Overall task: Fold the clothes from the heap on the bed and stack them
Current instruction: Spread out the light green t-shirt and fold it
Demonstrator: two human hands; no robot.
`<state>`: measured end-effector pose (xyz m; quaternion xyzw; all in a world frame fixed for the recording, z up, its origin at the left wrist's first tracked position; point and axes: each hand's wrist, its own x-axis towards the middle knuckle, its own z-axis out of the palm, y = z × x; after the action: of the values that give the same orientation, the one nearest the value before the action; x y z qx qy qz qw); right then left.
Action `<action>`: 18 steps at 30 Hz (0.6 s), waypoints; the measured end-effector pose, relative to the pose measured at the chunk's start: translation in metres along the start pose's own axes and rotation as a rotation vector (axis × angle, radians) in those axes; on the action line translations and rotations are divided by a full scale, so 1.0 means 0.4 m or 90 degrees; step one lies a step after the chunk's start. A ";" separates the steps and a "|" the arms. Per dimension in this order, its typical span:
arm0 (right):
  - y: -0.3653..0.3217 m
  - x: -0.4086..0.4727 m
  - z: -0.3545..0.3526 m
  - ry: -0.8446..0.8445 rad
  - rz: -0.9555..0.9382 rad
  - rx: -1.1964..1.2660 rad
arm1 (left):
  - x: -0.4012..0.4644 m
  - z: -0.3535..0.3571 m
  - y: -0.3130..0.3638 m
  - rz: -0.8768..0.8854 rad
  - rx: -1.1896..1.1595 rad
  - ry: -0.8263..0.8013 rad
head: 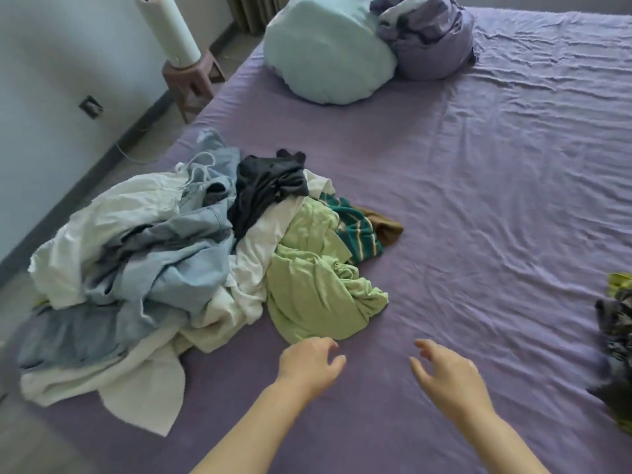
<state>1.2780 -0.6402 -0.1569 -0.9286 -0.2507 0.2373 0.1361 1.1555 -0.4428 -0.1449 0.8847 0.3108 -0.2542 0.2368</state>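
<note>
While a tangled heap of crumpled clothes [191,261] waits on the near left of a wide bed covered in a wrinkled lilac sheet [478,200], a person reaches both bare arms out over the bare sheet just to its right. The left hand [309,366] hovers just beside the near edge of a crumpled pale green cotton garment [314,292], its fingers loosely curled and holding nothing, apparently poised to draw that piece from the heap because it lies nearest and on top. The right hand [446,372] hangs relaxed and empty, fingers spread, over the sheet, likely ready to take the garment's other side. Behind the green piece lie a dark grey top [266,186], a teal striped knit [355,227], faded blue denim [171,268] and white cloth [113,213], all unfolded. A dark patterned garment [615,323] sits apart at the right edge, well clear of the heap; whether it is folded cannot be told. At the far end, a pale blue pillow [328,53] leans against a bundled lilac quilt [427,39], leaving the middle of the bed free for folding.
</note>
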 end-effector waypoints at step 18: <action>-0.238 0.246 0.124 -0.026 0.153 0.200 | 0.289 -0.151 -0.157 0.067 -0.095 0.194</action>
<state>1.2895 -0.5015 -0.2003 -0.9142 -0.1006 0.3068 0.2449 1.2099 -0.3148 -0.1845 0.9079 0.3145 -0.0803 0.2652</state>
